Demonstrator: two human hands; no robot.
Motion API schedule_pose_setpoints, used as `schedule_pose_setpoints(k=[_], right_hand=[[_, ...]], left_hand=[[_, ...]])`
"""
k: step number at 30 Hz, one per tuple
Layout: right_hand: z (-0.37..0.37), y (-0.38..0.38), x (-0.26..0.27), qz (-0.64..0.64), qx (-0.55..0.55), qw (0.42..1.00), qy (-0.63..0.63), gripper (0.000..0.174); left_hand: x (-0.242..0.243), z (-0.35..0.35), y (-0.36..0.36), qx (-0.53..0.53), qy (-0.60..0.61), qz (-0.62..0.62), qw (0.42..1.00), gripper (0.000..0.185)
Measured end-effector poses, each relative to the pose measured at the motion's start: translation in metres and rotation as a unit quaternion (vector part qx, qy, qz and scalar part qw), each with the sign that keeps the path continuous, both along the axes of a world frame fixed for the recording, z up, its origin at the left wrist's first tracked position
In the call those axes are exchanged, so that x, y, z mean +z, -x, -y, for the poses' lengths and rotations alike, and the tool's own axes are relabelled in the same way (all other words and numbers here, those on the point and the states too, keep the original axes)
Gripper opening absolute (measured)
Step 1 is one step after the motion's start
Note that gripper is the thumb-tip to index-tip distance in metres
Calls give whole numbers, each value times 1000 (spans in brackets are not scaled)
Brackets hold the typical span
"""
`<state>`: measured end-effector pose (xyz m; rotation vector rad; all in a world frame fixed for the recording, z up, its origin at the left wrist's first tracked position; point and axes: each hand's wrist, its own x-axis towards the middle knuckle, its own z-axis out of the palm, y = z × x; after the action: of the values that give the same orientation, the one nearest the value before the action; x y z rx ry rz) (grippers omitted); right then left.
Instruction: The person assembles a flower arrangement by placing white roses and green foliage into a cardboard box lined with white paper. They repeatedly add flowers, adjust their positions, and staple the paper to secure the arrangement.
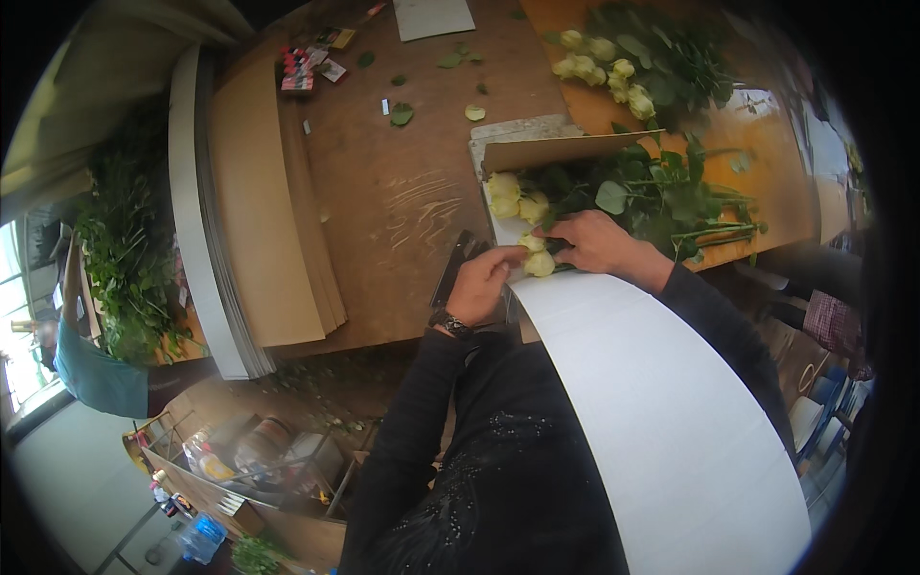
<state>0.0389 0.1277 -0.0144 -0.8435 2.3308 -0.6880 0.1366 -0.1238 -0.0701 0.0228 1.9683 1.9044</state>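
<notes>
Two cream rose heads (539, 264) lie at the near edge of a white cardboard sheet (668, 402), which curves down over my body. My right hand (600, 243) closes its fingers around the stems just behind these blooms. From the left, the fingertips of my left hand (478, 282) touch the petals; whether they pinch them is hard to see. Farther in, more cream roses (505, 194) rest on the white board, under a raised brown cardboard flap (568, 149). Their leafy green stems (719, 228) point right across the orange tabletop.
Another rose bunch (611, 68) lies at the upper right. A stack of cardboard sheets (251, 208) stands on the left of the brown table (374, 244). Loose leaves (402, 115) and red-black packets (296, 68) lie farther back. A person in teal (100, 366) is beside greenery (129, 266).
</notes>
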Motion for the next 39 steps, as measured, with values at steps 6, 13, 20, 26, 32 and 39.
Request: schedule_pose_setpoints(k=[6, 13, 20, 26, 32, 39], right_hand=[[0, 3, -2, -2, 20, 1000, 8, 51], [-1, 9, 16, 83, -42, 995, -41, 44], [-7, 10, 0, -195, -106, 975, 33, 34], [-6, 24, -20, -282, -32, 958, -35, 34], [-10, 38, -19, -283, -32, 958, -15, 30], [-33, 30, 5, -312, -110, 941, 63, 37]], left_hand=[[11, 1, 13, 86, 43, -90, 991, 33], [13, -19, 27, -40, 132, -154, 978, 28], [5, -13, 27, -47, 149, -204, 966, 29], [4, -14, 26, -48, 144, -183, 971, 30], [5, -14, 24, -47, 138, -170, 975, 31], [6, -14, 21, -45, 145, -169, 974, 33]])
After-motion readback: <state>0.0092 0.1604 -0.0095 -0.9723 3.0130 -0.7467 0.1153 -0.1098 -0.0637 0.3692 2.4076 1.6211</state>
